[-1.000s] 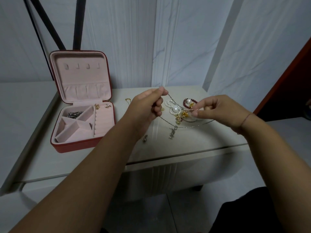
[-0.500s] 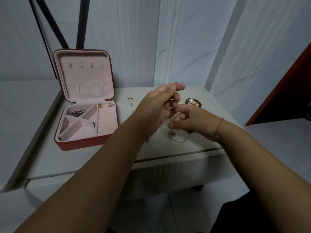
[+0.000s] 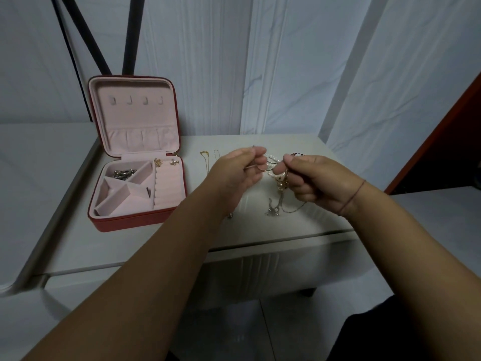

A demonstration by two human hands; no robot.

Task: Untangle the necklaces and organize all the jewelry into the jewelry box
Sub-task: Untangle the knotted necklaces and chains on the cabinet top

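The fingers (image 3: 257, 155) of the left hand (image 3: 238, 175) are pinching a thin necklace (image 3: 252, 166), which is running nearly level across to the right hand (image 3: 322, 186). That hand's fingers are clamping the pearl tangle (image 3: 272, 170). Below them, chain strands are trailing straight down to a pendant (image 3: 272, 211) near the worktop (image 3: 299, 230). Well left of the fingers, the jewelry box (image 3: 135, 220) is standing open.

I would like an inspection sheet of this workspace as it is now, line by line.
Surface: pale cabinet top, box at its left.
Job's things: red jewelry box open, silver pieces in its back compartment; tangled necklaces held between the hands; gold chain lying apart.
Clutter: nothing seen.
Hands: left hand and right hand each pinch the tangled necklaces.
Cables: nothing seen.
Surroundings: white marbled wall, dark bars behind the box.
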